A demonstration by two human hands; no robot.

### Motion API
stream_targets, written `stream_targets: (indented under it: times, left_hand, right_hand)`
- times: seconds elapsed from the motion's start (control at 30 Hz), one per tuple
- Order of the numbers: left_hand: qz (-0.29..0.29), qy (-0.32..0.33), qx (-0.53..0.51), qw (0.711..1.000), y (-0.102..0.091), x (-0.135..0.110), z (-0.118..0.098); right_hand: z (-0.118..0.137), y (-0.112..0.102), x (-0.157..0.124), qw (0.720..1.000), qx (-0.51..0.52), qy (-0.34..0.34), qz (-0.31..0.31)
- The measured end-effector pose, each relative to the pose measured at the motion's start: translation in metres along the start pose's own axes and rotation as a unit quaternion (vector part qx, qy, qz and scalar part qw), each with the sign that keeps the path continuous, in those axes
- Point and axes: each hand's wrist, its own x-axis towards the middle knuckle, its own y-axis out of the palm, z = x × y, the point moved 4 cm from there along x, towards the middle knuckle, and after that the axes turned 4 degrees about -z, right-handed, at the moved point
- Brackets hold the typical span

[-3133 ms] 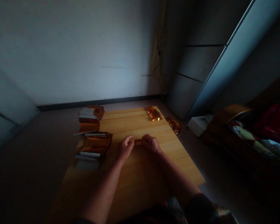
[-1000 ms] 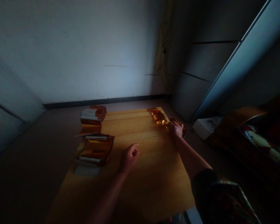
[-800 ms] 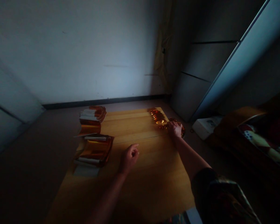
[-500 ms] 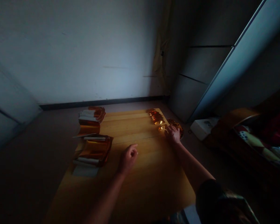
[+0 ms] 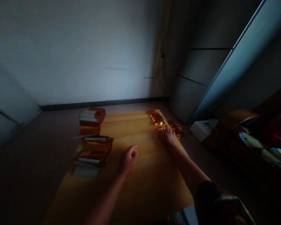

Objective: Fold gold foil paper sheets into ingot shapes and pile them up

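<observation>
My right hand point(image 5: 168, 137) reaches to the table's right edge. Its fingers are around the near side of a shiny folded gold foil piece point(image 5: 162, 127), partly hiding it. Just beyond lies a row of similar gold foil pieces point(image 5: 156, 118), packed against one another. Below the table edge, a heap of gold foil pieces point(image 5: 177, 129) sits beside the hand. My left hand point(image 5: 128, 158) hovers or rests over the middle of the table, fingers curled into a loop with nothing visible inside.
Stacks of gold-orange sheets with pale paper point(image 5: 96, 150) stand along the left side of the wooden table point(image 5: 131, 125); another stack point(image 5: 92, 115) lies behind them. A white box point(image 5: 201, 129) is on the floor at right, by a wooden-armed seat point(image 5: 244, 115). The wall point(image 5: 96, 62) closes the far side.
My right hand has moved slightly left and toward me, uncovering more of the heap beside the table. My left hand has stayed almost still.
</observation>
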Motion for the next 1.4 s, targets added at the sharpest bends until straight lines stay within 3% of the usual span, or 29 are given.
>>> stream_targets:
  times: [0.47,0.63,0.7,0.8,0.9,1.0,1.07,1.23,1.4]
  left_hand:
    - [-0.001,0.002,0.004,1.0,0.003,0.001,0.005]
    - [-0.014,0.034,0.025,0.999,0.003,-0.006,-0.002]
    - [-0.007,0.082,0.067,0.994,-0.006,-0.009,-0.012]
    - [-0.029,0.128,0.196,0.972,-0.041,-0.004,-0.025]
    - [-0.06,0.044,0.353,0.933,-0.095,0.016,-0.018]
    - [0.005,-0.091,0.443,0.892,-0.137,0.03,0.003]
    - [0.034,-0.144,0.467,0.872,-0.151,0.03,0.014]
    - [0.083,-0.195,0.477,0.853,-0.144,0.014,0.025]
    - [0.063,-0.179,0.477,0.858,-0.136,0.007,0.022]
  right_hand:
    - [-0.007,0.007,0.008,1.0,0.008,0.01,-0.005]
    - [-0.006,0.005,-0.011,0.994,0.079,-0.008,-0.071]
    - [-0.001,0.005,-0.024,0.99,0.112,-0.035,-0.082]
    - [0.01,0.006,-0.042,0.985,0.135,-0.087,-0.066]
    - [0.023,0.006,-0.052,0.978,0.153,-0.126,-0.058]
    - [0.037,0.006,-0.053,0.973,0.177,-0.132,-0.061]
    - [0.051,0.007,-0.051,0.968,0.201,-0.139,-0.061]
    - [0.092,0.01,-0.047,0.959,0.216,-0.172,-0.068]
    - [0.113,0.011,-0.048,0.96,0.188,-0.2,-0.061]
